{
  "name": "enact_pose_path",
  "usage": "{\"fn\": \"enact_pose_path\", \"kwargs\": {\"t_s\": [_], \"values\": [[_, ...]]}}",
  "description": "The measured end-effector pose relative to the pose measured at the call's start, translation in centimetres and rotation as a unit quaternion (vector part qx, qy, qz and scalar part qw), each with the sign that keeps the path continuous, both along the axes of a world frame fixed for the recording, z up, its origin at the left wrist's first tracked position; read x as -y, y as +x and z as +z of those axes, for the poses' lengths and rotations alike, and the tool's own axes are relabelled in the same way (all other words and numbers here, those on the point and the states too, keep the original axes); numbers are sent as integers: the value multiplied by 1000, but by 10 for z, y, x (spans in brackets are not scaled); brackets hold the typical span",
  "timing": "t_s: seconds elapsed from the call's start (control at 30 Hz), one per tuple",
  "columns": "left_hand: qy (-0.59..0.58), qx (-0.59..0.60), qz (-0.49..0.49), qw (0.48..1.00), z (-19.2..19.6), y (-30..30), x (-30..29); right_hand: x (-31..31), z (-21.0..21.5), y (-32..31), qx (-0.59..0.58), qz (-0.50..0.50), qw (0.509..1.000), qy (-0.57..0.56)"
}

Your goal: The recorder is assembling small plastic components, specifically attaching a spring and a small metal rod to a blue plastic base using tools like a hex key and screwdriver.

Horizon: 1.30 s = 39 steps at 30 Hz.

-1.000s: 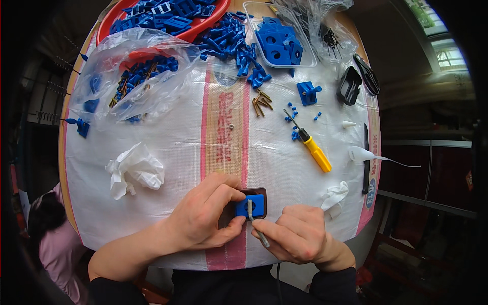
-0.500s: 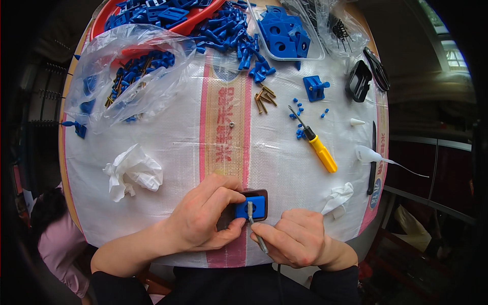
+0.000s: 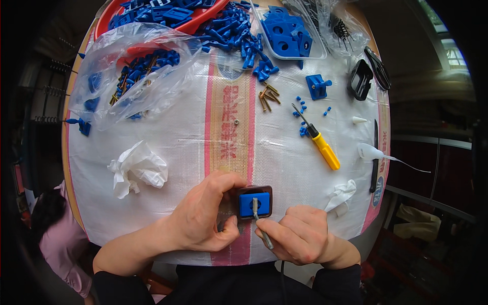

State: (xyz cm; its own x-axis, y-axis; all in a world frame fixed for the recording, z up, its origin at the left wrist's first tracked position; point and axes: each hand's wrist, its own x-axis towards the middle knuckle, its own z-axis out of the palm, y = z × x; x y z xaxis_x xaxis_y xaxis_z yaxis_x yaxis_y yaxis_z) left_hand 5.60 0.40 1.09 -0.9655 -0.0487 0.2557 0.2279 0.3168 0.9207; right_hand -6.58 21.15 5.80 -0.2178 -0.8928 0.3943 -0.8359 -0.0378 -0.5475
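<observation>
The left hand (image 3: 203, 213) is pinching the dark frame with its blue block (image 3: 253, 202) flat on the bench (image 3: 178, 132), steadying it, while the right hand (image 3: 300, 236), closed around a thin tool (image 3: 260, 223), is working its tip into the block.

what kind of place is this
Likely a small hand-assembly workstation: heaps of blue plastic parts, a yellow-handled screwdriver and brass screws lie on a table covered with a woven sack.

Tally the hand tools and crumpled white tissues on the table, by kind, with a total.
Yellow-handled screwdriver: 1
Thin tool in the right hand: 1
Crumpled white tissues: 2
Total: 4
</observation>
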Motion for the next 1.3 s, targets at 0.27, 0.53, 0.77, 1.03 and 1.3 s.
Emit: {"fn": "enact_pose_path", "kwargs": {"t_s": [0.27,0.53,0.77,1.03,1.3], "values": [[-2,-12,-13,1000,0,-3,0,-3,-1,6,-42,-16,999,2],[-10,-9,-25,1000,3,-7,2,-1,-1,5,-18,-15,1000,-1],[-50,-14,-21,998,7,-9,1,0,-1,6,-4,-22,1000,0],[-88,-23,-8,996,4,-5,-3,3,-11,8,-19,-45,999,-24],[-89,-36,-6,995,0,-2,-4,5,-9,12,-53,-66,995,-57]]}}
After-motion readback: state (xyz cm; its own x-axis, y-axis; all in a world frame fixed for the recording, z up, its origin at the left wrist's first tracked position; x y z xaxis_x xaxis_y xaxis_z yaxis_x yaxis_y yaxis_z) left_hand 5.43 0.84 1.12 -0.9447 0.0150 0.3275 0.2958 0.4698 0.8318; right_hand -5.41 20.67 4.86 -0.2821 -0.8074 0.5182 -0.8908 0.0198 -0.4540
